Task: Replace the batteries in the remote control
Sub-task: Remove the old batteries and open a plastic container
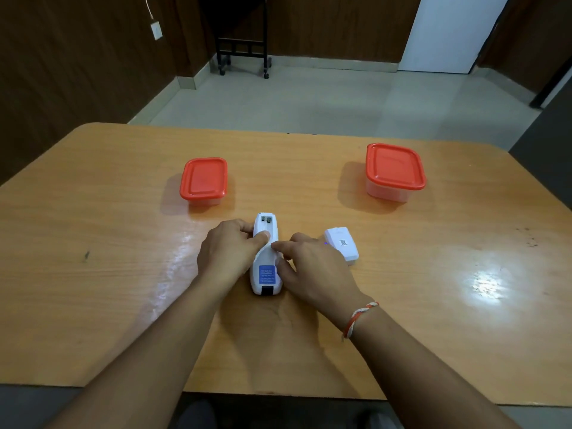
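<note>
A white remote control [266,267] lies face down on the wooden table [123,274], with a blue label near its close end. Its battery compartment at the far end is open, and metal contacts show there. My left hand [229,252] grips the remote from the left, thumb across its back. My right hand [309,267] touches the remote's right edge with thumb and forefinger; whether it pinches anything is unclear. The white battery cover [342,244] lies on the table just right of my right hand. No batteries are visible.
Two lidded containers with orange-red lids stand farther back: a smaller container [203,181] on the left, a larger container [394,171] on the right. Beyond the table's far edge is tiled floor with a black wheeled stand [243,54].
</note>
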